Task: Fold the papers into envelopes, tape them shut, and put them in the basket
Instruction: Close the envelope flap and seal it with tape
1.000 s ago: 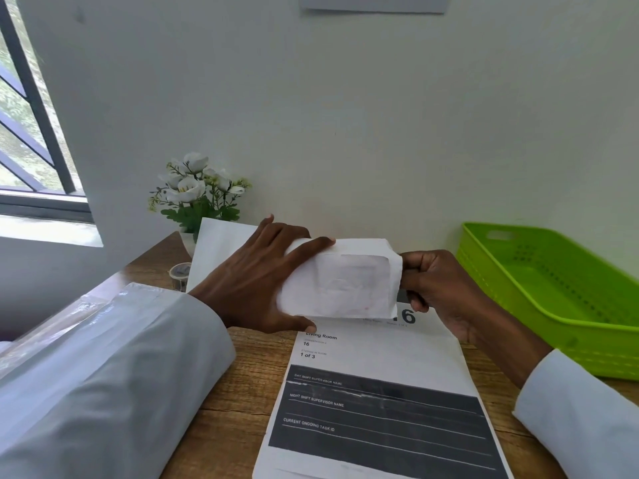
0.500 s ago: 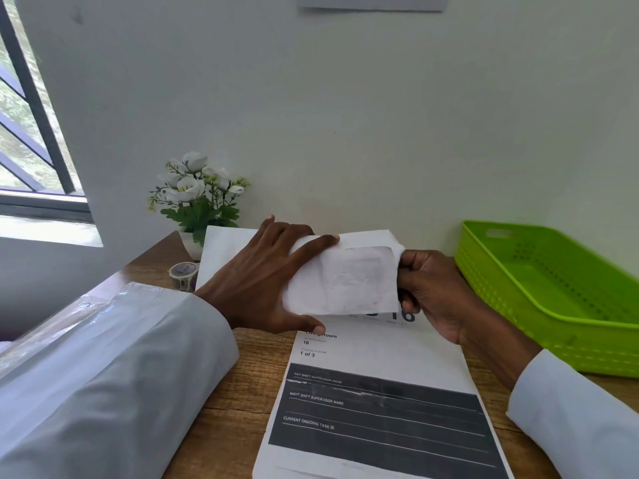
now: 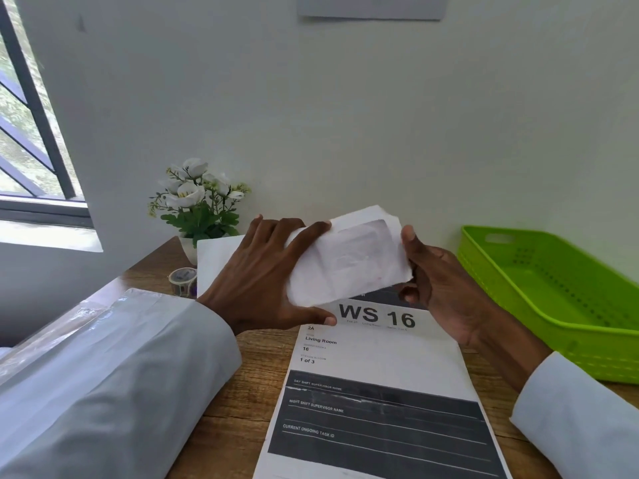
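Hands: two, both in view, both on one folded white paper (image 3: pixel 349 261) held up above the table (image 3: pixel 238 402). Left hand (image 3: pixel 266 281) wraps the paper's left end, fingers laid over the top edge, thumb curled under the lower edge. Right hand (image 3: pixel 439 281) holds the right end, thumb upright against the paper's right edge, other fingers curled behind it. Paper tilted, right side higher; a darker rectangular patch shows through near its upper right.

Papers, counted: the one held; a second plain white sheet (image 3: pixel 218 261) lying behind the left hand, partly hidden; a printed form (image 3: pixel 377 392) flat on the table under the hands, reading "WS 16", "Living Room", "1 of 3", with dark bands lower down. So three sheets seen in all.

Tape roll (image 3: pixel 183 280): one, on the table just left of the plain sheet, near the left sleeve (image 3: pixel 114 382).

Flower pot (image 3: pixel 197 209): one, white blooms, green leaves, at the back of the table against the wall (image 3: pixel 345 115), behind the tape roll.

Basket (image 3: pixel 560 326): one, green, perforated, at the right side of the table, well apart from the held paper. The inside that shows holds nothing; its far right runs out of frame.

Window (image 3: pixel 31 133): one, at left.
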Demonstrator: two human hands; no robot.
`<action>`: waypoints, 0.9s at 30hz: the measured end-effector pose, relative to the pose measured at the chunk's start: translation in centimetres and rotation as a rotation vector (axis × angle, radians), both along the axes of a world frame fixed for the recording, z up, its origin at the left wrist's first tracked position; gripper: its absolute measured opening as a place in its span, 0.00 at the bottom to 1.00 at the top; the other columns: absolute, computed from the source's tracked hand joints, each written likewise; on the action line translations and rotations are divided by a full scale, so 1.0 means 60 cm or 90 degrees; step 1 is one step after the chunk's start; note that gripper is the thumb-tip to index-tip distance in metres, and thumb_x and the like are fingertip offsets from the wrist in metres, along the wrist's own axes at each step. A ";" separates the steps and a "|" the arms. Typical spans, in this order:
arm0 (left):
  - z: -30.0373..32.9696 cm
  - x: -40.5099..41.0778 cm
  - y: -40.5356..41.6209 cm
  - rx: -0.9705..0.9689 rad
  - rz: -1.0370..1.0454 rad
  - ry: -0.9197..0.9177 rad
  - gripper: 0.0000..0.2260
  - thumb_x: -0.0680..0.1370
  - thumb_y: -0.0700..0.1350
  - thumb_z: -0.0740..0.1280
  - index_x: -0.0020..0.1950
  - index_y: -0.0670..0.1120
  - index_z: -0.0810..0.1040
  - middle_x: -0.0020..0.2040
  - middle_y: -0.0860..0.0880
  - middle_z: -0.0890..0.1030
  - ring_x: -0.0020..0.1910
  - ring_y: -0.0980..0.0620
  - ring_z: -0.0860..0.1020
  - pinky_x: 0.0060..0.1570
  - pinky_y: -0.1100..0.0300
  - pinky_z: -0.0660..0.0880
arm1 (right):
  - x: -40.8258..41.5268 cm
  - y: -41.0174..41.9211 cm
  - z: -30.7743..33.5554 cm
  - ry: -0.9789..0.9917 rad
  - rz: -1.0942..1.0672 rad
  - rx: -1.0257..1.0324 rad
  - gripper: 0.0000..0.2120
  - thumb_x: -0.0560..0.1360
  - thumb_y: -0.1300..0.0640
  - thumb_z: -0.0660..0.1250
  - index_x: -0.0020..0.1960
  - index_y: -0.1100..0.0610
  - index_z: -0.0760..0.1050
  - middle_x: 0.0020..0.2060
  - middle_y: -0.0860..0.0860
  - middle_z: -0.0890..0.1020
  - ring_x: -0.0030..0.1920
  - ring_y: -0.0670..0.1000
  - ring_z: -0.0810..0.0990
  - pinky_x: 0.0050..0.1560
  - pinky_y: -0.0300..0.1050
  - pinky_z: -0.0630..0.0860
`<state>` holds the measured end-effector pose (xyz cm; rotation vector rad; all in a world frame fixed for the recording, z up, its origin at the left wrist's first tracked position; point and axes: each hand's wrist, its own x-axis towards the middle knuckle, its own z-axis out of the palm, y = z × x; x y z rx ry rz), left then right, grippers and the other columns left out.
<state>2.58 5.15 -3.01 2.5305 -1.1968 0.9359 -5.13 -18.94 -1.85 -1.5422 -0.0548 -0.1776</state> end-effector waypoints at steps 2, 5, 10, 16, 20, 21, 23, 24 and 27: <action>0.004 -0.006 -0.006 -0.021 0.019 0.004 0.52 0.60 0.80 0.61 0.75 0.51 0.58 0.65 0.45 0.70 0.60 0.44 0.68 0.67 0.41 0.64 | -0.002 0.001 0.007 -0.035 0.014 0.020 0.20 0.65 0.44 0.72 0.48 0.58 0.84 0.41 0.54 0.85 0.34 0.49 0.80 0.31 0.40 0.76; 0.016 -0.023 -0.013 -0.051 0.039 0.043 0.51 0.60 0.80 0.61 0.75 0.53 0.56 0.65 0.47 0.69 0.59 0.46 0.69 0.64 0.41 0.66 | -0.004 0.006 0.018 -0.078 -0.017 0.117 0.14 0.66 0.56 0.75 0.47 0.64 0.80 0.43 0.57 0.85 0.41 0.55 0.84 0.40 0.48 0.83; 0.067 -0.047 -0.016 -0.160 0.028 0.332 0.45 0.60 0.78 0.62 0.73 0.63 0.54 0.64 0.52 0.75 0.58 0.50 0.75 0.59 0.48 0.74 | -0.002 0.010 0.033 -0.139 -0.070 0.276 0.04 0.71 0.67 0.70 0.43 0.60 0.79 0.40 0.53 0.86 0.41 0.50 0.85 0.39 0.40 0.81; 0.104 -0.048 0.044 -0.203 -0.211 0.815 0.39 0.65 0.63 0.75 0.72 0.60 0.61 0.56 0.47 0.83 0.52 0.51 0.82 0.54 0.48 0.79 | -0.003 0.012 0.046 -0.117 -0.115 0.274 0.14 0.66 0.66 0.74 0.51 0.57 0.81 0.44 0.53 0.86 0.41 0.51 0.84 0.43 0.43 0.83; 0.075 -0.048 0.009 -0.363 -0.213 0.842 0.30 0.72 0.50 0.74 0.71 0.52 0.66 0.54 0.46 0.84 0.52 0.45 0.83 0.51 0.48 0.80 | -0.006 0.013 0.040 -0.043 -0.132 0.266 0.20 0.67 0.65 0.74 0.58 0.56 0.80 0.42 0.53 0.86 0.38 0.50 0.84 0.38 0.43 0.82; 0.063 -0.049 -0.004 -0.429 -0.215 0.844 0.30 0.71 0.49 0.73 0.70 0.51 0.66 0.53 0.45 0.85 0.53 0.44 0.83 0.50 0.49 0.81 | -0.007 0.016 0.035 -0.028 -0.126 0.251 0.20 0.67 0.65 0.74 0.59 0.56 0.80 0.41 0.54 0.86 0.38 0.50 0.84 0.37 0.43 0.82; 0.043 -0.052 -0.027 -0.545 -0.226 0.819 0.30 0.72 0.43 0.73 0.71 0.50 0.66 0.52 0.43 0.85 0.51 0.44 0.83 0.47 0.52 0.82 | -0.010 0.020 0.025 -0.019 -0.111 0.209 0.21 0.69 0.66 0.74 0.60 0.54 0.80 0.40 0.55 0.86 0.37 0.51 0.84 0.35 0.43 0.81; 0.036 -0.053 -0.034 -0.585 -0.227 0.790 0.30 0.72 0.40 0.73 0.71 0.51 0.65 0.51 0.41 0.84 0.50 0.44 0.84 0.45 0.53 0.82 | -0.012 0.023 0.021 -0.025 -0.101 0.172 0.21 0.69 0.66 0.74 0.60 0.53 0.80 0.38 0.55 0.86 0.37 0.51 0.84 0.35 0.43 0.80; 0.023 -0.050 -0.043 -0.649 -0.215 0.704 0.30 0.72 0.35 0.73 0.69 0.53 0.67 0.47 0.39 0.84 0.46 0.43 0.84 0.44 0.52 0.82 | -0.018 0.026 0.019 -0.047 -0.073 0.062 0.20 0.70 0.66 0.75 0.59 0.51 0.81 0.37 0.52 0.87 0.36 0.49 0.84 0.33 0.40 0.78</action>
